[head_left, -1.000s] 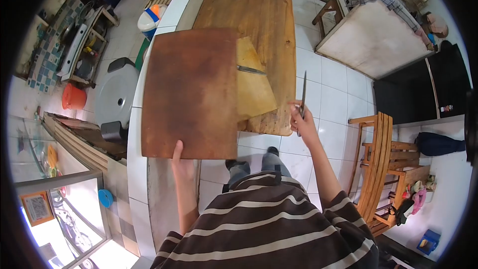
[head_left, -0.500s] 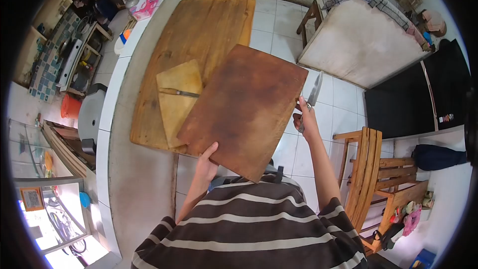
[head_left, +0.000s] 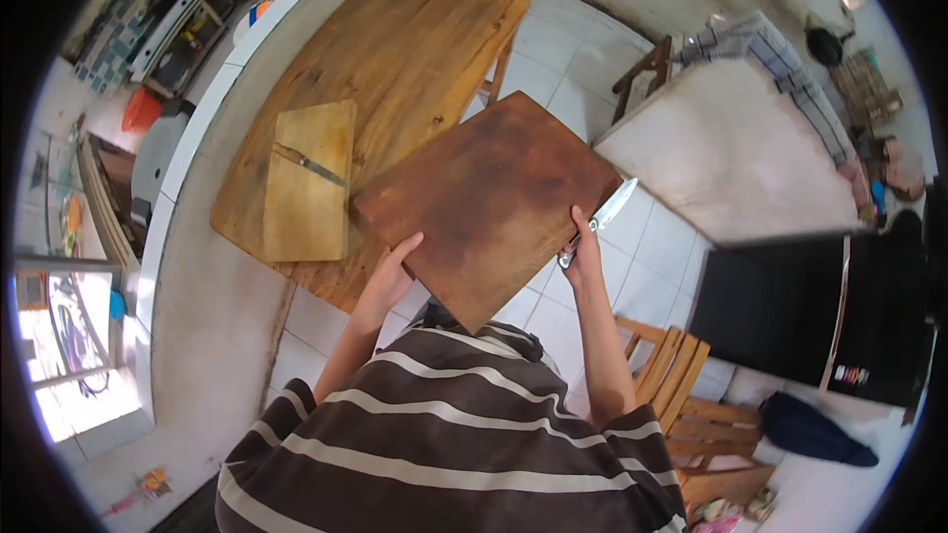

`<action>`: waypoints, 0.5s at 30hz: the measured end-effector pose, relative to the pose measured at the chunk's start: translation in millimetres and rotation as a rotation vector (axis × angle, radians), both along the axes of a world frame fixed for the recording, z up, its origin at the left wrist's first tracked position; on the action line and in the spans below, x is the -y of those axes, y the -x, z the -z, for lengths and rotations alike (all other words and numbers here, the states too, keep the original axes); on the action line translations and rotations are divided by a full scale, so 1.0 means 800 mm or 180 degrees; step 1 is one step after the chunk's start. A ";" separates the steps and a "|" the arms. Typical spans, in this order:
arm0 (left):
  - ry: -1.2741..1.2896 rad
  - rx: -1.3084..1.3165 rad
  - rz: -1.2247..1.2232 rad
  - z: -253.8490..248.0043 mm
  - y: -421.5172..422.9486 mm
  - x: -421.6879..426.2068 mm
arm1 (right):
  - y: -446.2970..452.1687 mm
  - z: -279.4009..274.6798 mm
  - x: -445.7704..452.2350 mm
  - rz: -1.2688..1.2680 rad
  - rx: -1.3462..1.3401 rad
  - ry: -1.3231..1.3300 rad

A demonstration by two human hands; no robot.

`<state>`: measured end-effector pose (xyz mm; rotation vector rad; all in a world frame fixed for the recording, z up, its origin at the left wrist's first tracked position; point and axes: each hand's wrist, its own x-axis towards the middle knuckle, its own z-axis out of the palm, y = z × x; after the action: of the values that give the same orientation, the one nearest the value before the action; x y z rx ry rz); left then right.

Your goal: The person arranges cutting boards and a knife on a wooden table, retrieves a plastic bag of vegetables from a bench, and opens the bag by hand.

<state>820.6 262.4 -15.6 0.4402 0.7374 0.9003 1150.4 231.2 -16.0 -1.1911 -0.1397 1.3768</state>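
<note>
A large dark-brown wooden board [head_left: 484, 202] is held up in front of my body, tilted, between both hands. My left hand [head_left: 391, 276] is closed on its lower left edge, thumb on top and fingers hidden underneath. On the right edge, my right hand [head_left: 583, 252] presses its thumb on the board while also holding kitchen scissors [head_left: 614, 203], whose pointed metal blade sticks out past the board. To the left, a smaller pale cutting board [head_left: 308, 212] lies on the wooden table [head_left: 395, 49], with a knife [head_left: 310, 165] resting across it.
A tiled low wall [head_left: 183, 178] runs along the table's left side. Right of me stand a slatted wooden bench [head_left: 667, 380] and a black fridge [head_left: 765, 306]. Ahead is a pale block-like counter [head_left: 736, 148] with a checked cloth [head_left: 780, 54]. White floor tiles lie between them.
The large board has turned clockwise and sits a little lower, between both hands. My right hand has moved inward, its thumb now on top of the board. My view has also rotated.
</note>
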 end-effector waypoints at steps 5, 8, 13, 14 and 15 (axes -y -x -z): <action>-0.0008 -0.0109 -0.0432 0.015 -0.050 -0.082 | -0.036 0.016 -0.091 -0.0141 -0.0126 -0.0032; -0.0010 -0.0163 -0.0634 0.022 -0.072 -0.126 | -0.060 0.024 -0.153 -0.0342 -0.0183 -0.0165; -0.0024 -0.0171 -0.1033 0.034 -0.102 -0.198 | -0.087 0.028 -0.269 -0.0705 -0.0320 -0.0294; 0.0126 -0.0387 -0.1030 0.037 -0.104 -0.198 | -0.088 0.031 -0.278 -0.0745 -0.0267 -0.0201; 0.0240 -0.0597 -0.1035 0.038 -0.105 -0.208 | -0.091 0.032 -0.299 -0.0798 -0.0214 -0.0154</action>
<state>904.5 428.4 -46.0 0.3455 1.0314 1.1406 1223.3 470.6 -41.8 -1.1132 -0.2807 1.6210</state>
